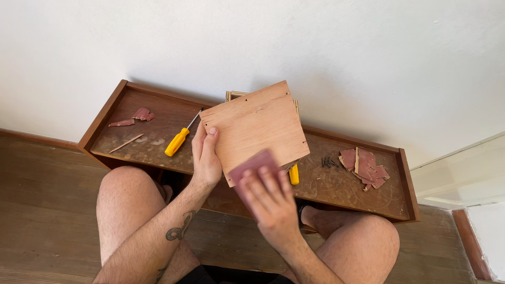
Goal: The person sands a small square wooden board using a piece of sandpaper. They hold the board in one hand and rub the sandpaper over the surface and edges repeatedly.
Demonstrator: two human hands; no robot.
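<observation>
- My left hand [206,158] grips left edge of box [256,129], thumb on top face: steadies it against rubbing.
- Box held tilted above shelf [158,113], bare wood face up twd me, so face is reachable.
- My right hand [271,197] flat, fingers spread narrow, pressing sandpaper [252,164] onto box's near corner; palm pressure keeps sheet in contact.
- Screwdriver [177,142] lies on shelf just left of left hand, w/in reach.
- 2nd yellow handle [294,174] pokes out under box.
- Screws [329,162] and sandpaper scraps [365,167] on shelf at right, apart from work.
</observation>
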